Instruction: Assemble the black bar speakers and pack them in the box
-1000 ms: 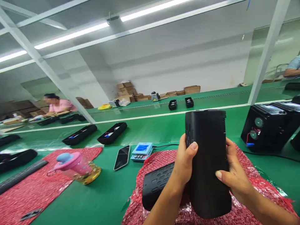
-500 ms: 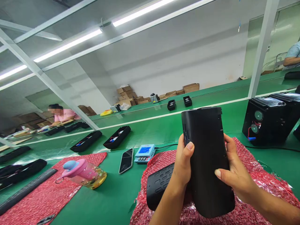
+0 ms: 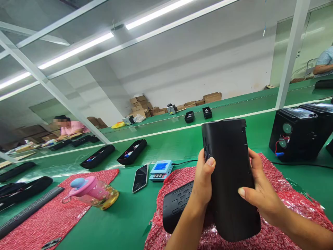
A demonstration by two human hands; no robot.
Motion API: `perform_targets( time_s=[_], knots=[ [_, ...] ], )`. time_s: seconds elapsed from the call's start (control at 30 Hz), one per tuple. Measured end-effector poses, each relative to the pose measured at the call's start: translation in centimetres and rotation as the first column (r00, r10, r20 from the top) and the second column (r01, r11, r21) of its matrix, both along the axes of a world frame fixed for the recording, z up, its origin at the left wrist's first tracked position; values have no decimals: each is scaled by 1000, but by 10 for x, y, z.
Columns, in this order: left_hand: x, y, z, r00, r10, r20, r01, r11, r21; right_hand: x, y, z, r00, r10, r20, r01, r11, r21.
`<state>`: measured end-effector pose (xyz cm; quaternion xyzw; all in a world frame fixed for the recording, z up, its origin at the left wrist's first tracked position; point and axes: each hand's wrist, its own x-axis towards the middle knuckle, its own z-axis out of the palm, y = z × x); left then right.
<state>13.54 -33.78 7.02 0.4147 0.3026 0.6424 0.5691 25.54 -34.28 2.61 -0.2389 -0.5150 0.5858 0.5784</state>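
A tall black casing (image 3: 231,180) stands tilted between my two hands, its smooth side facing me and a slotted side to the left. My left hand (image 3: 204,177) grips its left edge, thumb on the front. Around the right edge is my right hand (image 3: 258,191), thumb pressed on the smooth face; some fingers of both hands are hidden behind. Below and left, a second black casing with a patterned grille (image 3: 177,205) lies on red bubble wrap (image 3: 275,173), partly hidden by my left forearm.
A phone (image 3: 140,178), a blue meter with a cable (image 3: 161,170) and a pink-lidded bottle (image 3: 96,192) sit on the green bench (image 3: 125,222). Open black housings (image 3: 132,152) are farther back. Black speaker boxes (image 3: 299,135) stand right. Two other people are in the background.
The open black housings at left have shifted slightly right, and the two small far ones slightly left. My hands and the casing look almost unchanged.
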Motion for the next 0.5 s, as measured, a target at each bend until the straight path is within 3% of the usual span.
perform_targets(
  time_s=[0.5],
  knots=[
    [-13, 9, -13, 994, -111, -25, 112, 993, 34, 0, 2, 0, 999, -27, 31, 26, 999, 36]
  ],
)
